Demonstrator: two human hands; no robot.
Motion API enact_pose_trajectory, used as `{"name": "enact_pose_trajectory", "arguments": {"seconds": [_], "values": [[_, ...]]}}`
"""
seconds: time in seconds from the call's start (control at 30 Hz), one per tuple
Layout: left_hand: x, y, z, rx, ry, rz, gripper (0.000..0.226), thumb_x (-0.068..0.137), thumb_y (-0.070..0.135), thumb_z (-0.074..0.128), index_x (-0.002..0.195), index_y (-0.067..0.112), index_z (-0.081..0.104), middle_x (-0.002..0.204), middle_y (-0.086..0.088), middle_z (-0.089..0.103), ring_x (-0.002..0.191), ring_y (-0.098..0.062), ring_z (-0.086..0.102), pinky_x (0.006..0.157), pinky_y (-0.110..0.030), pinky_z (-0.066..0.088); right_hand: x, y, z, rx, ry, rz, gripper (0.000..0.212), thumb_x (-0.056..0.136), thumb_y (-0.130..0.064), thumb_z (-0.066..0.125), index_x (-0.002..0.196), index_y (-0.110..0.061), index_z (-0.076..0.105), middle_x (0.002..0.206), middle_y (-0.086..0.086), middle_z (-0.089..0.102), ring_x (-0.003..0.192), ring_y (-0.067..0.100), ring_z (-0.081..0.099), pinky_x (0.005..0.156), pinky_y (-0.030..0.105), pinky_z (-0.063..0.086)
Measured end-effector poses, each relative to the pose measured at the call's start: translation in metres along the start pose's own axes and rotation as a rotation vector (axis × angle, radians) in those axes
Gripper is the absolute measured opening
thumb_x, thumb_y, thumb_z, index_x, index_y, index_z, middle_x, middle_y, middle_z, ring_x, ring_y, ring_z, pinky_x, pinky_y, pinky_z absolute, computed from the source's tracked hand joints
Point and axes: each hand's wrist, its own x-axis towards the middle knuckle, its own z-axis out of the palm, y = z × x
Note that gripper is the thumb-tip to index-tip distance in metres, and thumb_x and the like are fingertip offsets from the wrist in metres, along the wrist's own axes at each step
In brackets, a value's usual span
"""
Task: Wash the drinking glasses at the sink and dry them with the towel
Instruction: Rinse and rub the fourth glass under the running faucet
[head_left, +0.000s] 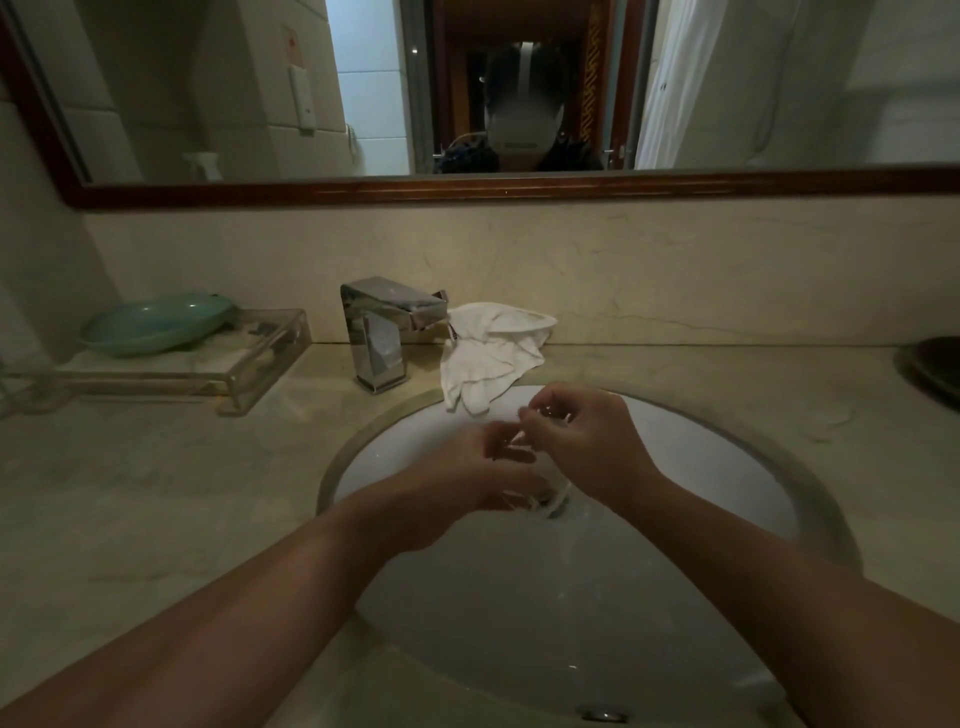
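Glass (548, 493), clear and smooth, sat between both grips over the white sink (701, 467). The left grip (467, 483) curled round its body and the right grip (592, 447) pinched its rim. Its long axis seemed tilted, though blur hid detail. The crumpled white towel (493, 358) lay just beyond the right grip, the nearer one, on the marble tabletop (156, 467).

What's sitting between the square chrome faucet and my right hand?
A crumpled white cloth towel, its lower end overhanging the white sink basin, seen in the head view.
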Motion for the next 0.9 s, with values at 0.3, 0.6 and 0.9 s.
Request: {"name": "enact_pose_trajectory", "arguments": {"seconds": [0.3, 0.6, 0.9], "values": [[-0.003, -0.003, -0.004, 0.076, 0.242, 0.030, 0.054, 0.070, 0.021, 0.094, 0.116, 0.030, 0.067, 0.115, 0.005, 0.070, 0.100, -0.017, 0.072, 0.076, -0.037, 0.065, 0.014, -0.012, 0.002, 0.346, 0.072, 0.210, 0.032, 0.104, -0.020, 0.041, 0.090, -0.012, 0.068, 0.082, 0.012, 0.071, 0.058, 0.017, 0.060, 0.043, 0.022, 0.042], [0.006, -0.012, -0.034, -0.237, 0.404, -0.025, 0.022, 0.078, 0.022, 0.088, 0.095, 0.024, 0.074, 0.077, 0.010, 0.070, 0.072, -0.005, 0.062, 0.071, -0.026, 0.050, 0.104, -0.048, 0.045, 0.327, -0.190, 0.231, 0.032, 0.100, -0.018, 0.060, 0.131, -0.026, 0.058, 0.099, 0.008, 0.072, 0.052, 0.019, 0.065, 0.040, 0.027, 0.044], [0.026, -0.016, -0.049, -0.276, 0.499, -0.040, 0.032, 0.071, 0.013, 0.093, 0.098, 0.017, 0.077, 0.069, 0.003, 0.069, 0.060, -0.014, 0.058, 0.065, -0.030, 0.050, 0.147, -0.059, 0.080, 0.283, -0.043, 0.254, 0.012, 0.100, -0.007, 0.058, 0.099, -0.010, 0.069, 0.083, 0.016, 0.069, 0.033, 0.018, 0.054, 0.030, 0.021, 0.034]]}}
